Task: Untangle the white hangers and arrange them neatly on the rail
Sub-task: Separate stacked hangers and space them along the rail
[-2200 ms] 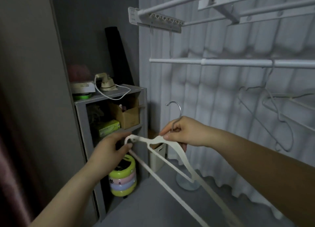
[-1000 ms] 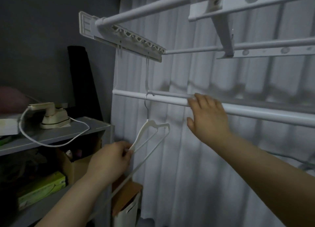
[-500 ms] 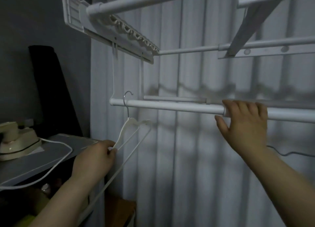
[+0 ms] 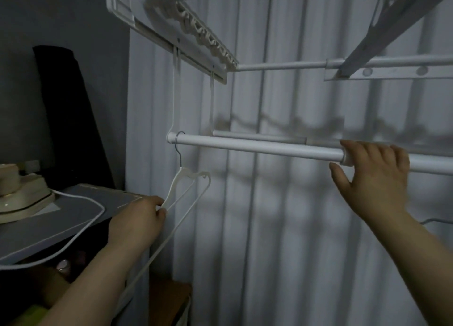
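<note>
White plastic hanger point(image 4: 172, 187) on a thin metal hook point(image 4: 178, 156), hung over the white tubular rail point(image 4: 257, 147), right up against its left end cap. Pinching the lower left shoulder of it with the left hand point(image 4: 139, 218), fingers closed on the plastic. Resting the right hand point(image 4: 372, 178) well to the right on the rail, fingers laid over the top and thumb loose underneath, so not really clamped on anything. Risk-wise, just guessing: could drag the hook clean off that left end with one sideways tug, sitting that near the cap. Could also swing the long bottom bar into the edge of the grey shelf top point(image 4: 73, 213) nearby and bounce the hook loose. Leaning on the rail might rock it too, hanging as it does from thin white straps point(image 4: 174, 93). Better to ease off the pinch than flick it. Versus a couple of seconds back: was gripping the hanger in both hands, down low and off the rail entirely. Versus half a second back: slid a touch nearer the left end, same pinch otherwise, right hand parked on the rail as before.
</note>
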A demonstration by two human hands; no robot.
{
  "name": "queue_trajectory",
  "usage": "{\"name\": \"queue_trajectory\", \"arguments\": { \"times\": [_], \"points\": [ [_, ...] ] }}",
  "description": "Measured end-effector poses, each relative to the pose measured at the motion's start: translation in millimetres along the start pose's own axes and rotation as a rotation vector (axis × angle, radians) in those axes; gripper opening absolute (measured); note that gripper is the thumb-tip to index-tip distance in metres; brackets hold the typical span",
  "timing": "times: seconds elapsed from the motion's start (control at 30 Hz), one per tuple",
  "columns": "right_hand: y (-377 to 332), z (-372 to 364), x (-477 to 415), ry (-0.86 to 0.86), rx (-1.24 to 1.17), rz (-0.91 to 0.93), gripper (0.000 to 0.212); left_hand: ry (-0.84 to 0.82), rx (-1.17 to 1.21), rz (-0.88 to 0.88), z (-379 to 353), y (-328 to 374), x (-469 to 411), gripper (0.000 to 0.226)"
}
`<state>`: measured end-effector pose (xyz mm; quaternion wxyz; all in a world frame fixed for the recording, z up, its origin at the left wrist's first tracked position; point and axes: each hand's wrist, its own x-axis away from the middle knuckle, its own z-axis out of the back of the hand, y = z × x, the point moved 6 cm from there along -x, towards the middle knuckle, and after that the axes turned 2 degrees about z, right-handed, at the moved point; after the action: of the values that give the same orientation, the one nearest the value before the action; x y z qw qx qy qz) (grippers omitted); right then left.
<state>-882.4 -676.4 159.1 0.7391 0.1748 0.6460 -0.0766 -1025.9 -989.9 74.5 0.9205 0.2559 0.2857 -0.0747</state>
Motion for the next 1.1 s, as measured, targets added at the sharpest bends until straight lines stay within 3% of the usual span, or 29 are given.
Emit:
{"name": "queue_trajectory", "arguments": {
  "times": [0.23, 0.33, 0.47, 0.63, 0.77, 0.9, 1.1],
  "points": [
    [-0.3, -1.5, 2.3, -0.009, -0.025, -0.013, 0.049, 0.013, -0.115, 0.044, 13.6, -7.2, 7.9, 0.033],
    [-1.5, -0.4, 1.7, -0.039, -0.017, 0.000, 0.050, 0.071, -0.042, 0.036, 26.0, -3.3, 16.9, 0.038],
    [0.7, 3.6, -0.1, -0.092, -0.029, 0.013, 0.053, 0.180, 0.007, -0.115, 38.8, 19.8, 32.6, 0.033],
    [16.2, 17.6, 1.6, -0.237, -0.165, 0.108, 0.058, 0.160, 0.174, -0.155, 38.1, 65.8, 63.0, 0.041],
    [53.7, 50.2, 10.5, -0.334, -0.268, 0.071, 0.058, 0.068, 0.404, -0.147, 14.2, 113.5, 92.2, 0.021],
    [117.9, 91.7, 21.7, -0.322, -0.180, 0.049, 0.049, -0.085, 0.586, -0.198, -22.2, 176.9, 128.5, 0.015],
    [233.5, 137.4, 57.0, -0.492, -0.098, -0.213, 0.052, -0.442, 0.824, -0.298, -71.6, 291.1, 208.0, 0.031]
  ]
}}
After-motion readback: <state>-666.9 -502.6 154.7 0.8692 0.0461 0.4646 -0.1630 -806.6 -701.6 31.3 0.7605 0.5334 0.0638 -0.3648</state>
